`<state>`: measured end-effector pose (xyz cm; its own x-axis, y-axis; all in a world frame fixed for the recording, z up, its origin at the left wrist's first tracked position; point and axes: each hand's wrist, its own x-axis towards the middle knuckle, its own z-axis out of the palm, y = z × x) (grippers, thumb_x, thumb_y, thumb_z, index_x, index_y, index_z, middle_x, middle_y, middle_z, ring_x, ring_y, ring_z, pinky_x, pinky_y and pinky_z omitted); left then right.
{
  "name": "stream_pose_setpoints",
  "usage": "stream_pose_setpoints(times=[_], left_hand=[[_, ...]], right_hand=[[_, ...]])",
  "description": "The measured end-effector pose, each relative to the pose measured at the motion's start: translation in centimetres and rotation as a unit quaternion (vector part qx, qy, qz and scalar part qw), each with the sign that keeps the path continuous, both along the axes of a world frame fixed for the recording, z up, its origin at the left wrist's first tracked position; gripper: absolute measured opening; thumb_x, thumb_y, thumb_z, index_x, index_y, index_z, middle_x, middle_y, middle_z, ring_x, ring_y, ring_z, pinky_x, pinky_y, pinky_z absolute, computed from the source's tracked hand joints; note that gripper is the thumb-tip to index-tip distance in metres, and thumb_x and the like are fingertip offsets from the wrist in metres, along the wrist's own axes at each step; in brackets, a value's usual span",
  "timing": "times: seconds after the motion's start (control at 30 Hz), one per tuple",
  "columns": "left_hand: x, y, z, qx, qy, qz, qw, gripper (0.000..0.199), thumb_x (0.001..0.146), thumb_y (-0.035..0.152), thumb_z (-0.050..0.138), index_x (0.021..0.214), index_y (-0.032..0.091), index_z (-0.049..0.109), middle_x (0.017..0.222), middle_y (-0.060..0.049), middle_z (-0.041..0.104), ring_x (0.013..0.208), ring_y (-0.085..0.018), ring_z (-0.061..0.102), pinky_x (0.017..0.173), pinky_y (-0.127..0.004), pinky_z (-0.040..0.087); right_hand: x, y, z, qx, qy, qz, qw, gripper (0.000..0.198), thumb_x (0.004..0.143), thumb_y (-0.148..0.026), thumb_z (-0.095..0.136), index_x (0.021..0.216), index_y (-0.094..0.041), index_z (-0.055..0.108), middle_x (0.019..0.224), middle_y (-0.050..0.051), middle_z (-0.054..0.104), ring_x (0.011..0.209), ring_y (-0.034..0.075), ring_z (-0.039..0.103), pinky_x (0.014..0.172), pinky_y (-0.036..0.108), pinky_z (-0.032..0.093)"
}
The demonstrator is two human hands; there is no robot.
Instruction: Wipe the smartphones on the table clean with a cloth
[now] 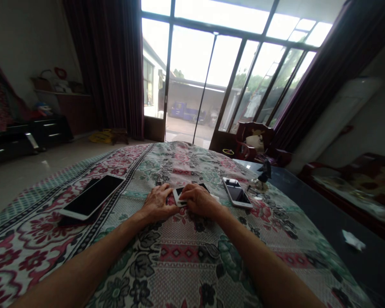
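Note:
A smartphone (176, 194) with a white frame and dark screen lies on the patterned tablecloth (192, 278), partly covered by my hands. My left hand (160, 203) rests at its left end, fingers stretched over the cloth, thumb apart and close to the phone's near corner. Across the screen is my right hand (200, 200), its fingers bent and pressed together on the glass; whatever they pinch is hidden. A bit of white shows beside the right knuckles, too small to name.
Left of my hands, a white tablet (93, 199) sits on a dark flat object (64, 221). To the right lies another white phone (237, 192), near a small dark figurine (265, 173). A crumpled white tissue (353, 240) is on the dark tabletop (327, 214). Beyond stands a wooden chair (256, 137).

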<state>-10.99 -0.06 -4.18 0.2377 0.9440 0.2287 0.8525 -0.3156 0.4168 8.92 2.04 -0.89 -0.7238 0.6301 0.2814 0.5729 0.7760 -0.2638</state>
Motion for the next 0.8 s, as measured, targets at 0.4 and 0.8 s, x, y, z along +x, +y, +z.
stream_pose_setpoints(times=[0.4, 0.8], left_hand=[[-0.2, 0.2, -0.6, 0.007, 0.015, -0.004, 1.0, 0.056, 0.075, 0.043, 0.059, 0.126, 0.021, 0.059, 0.145, -0.01, 0.048, 0.132, -0.034, 0.044, 0.108, -0.046, 0.037], [0.3, 0.2, -1.1, 0.046, 0.044, 0.004, 0.998, 0.067, 0.074, 0.049, 0.058, 0.132, 0.018, 0.053, 0.146, -0.014, 0.048, 0.134, -0.034, 0.043, 0.108, -0.047, 0.035]], right_hand=[[0.7, 0.1, 0.4, -0.029, -0.007, 0.035, 0.999, 0.034, 0.077, -0.004, 0.053, 0.091, -0.024, 0.076, 0.099, 0.002, 0.068, 0.091, 0.013, 0.06, 0.086, 0.026, 0.044], [-0.3, -2.1, 1.7, -0.016, -0.065, -0.064, 0.996, 0.024, 0.075, -0.013, 0.061, 0.09, -0.024, 0.077, 0.094, 0.005, 0.071, 0.084, 0.017, 0.062, 0.077, 0.025, 0.046]])
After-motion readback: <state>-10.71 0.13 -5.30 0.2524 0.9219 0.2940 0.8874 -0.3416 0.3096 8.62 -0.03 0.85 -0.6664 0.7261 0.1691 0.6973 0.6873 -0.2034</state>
